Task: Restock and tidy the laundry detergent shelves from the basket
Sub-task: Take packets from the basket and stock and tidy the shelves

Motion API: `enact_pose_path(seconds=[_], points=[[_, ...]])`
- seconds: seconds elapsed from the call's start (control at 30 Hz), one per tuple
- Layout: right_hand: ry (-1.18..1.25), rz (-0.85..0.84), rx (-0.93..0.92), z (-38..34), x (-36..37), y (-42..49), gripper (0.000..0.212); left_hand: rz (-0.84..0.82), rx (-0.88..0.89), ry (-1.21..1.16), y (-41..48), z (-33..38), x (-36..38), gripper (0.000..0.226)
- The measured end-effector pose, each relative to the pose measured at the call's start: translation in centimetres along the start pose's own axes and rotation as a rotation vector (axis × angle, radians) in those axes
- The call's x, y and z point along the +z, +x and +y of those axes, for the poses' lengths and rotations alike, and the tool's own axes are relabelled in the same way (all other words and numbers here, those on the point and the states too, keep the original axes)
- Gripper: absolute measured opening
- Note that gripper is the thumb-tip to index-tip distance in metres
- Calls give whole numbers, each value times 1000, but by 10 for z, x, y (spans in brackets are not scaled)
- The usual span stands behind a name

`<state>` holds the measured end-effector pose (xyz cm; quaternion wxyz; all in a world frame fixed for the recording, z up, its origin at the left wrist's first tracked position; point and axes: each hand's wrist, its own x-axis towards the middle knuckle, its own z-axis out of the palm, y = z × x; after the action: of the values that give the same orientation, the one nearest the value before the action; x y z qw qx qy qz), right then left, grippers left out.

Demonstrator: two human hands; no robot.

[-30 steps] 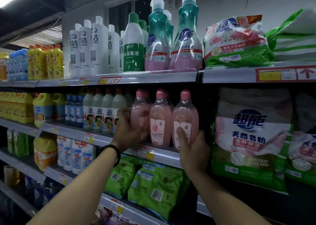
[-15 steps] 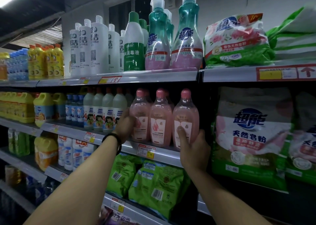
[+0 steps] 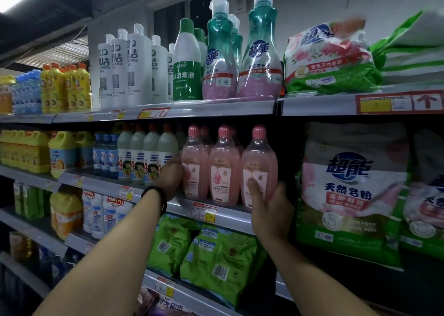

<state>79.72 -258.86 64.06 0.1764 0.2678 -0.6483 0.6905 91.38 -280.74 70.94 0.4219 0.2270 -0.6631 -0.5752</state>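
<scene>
Right hand (image 3: 271,210) grips right pink bottle (image 3: 260,157); left hand (image 3: 169,178) against left pink bottle (image 3: 195,161), grasp unclear; powder bag (image 3: 348,195) adjacent.

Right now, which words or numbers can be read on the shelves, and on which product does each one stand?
"超能": teal pump bottle, top shelf.
"超能 天然皂粉": large soap powder bag, middle shelf.
"消毒液": green and white bottle.
"洁": tall white bottles.
Labels on the pink bottles and the price tags: too small to read.
</scene>
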Motion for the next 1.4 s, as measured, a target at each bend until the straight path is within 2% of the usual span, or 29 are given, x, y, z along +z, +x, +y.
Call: enact_pose_path(seconds=[0.1,0.17,0.27,0.33,0.47,0.67,0.77,0.83,0.87,0.97,1.1,1.2,1.33,1.4], points=[[20,-11,8,0,0,1,43,28,87,43,-4,-3,3,36],[22,-11,9,-1,-1,1,43,67,155,128,-4,-9,3,44],[14,-25,10,-2,-2,0,42,236,249,368,-8,-15,7,49],[30,-41,14,-3,-3,0,42,310,297,449,-13,-20,10,46],[49,-106,58,-7,-8,1,42,368,340,446,-12,-43,9,37],[107,-272,132,-11,-30,6,46,505,452,575,-82,-52,26,50],[58,-92,108,-7,-41,-6,45,397,487,564,-112,-75,21,43],[0,42,93,-6,-48,-24,40,328,446,601,-127,-96,16,40],[-17,51,71,-5,-52,-37,35,293,414,614,-136,-106,14,40],[-30,-146,34,2,-59,-81,14,165,326,653,-156,-134,11,43],[-180,-470,55,36,-50,-142,16,-52,251,822,-174,-162,16,56],[-196,-498,224,62,-37,-165,11,-144,203,876,-181,-187,26,69],[-117,-349,562,97,-13,-158,31,-306,152,940,-191,-209,38,88],[-87,-332,690,130,3,-149,39,-334,154,950,-193,-214,42,94]])
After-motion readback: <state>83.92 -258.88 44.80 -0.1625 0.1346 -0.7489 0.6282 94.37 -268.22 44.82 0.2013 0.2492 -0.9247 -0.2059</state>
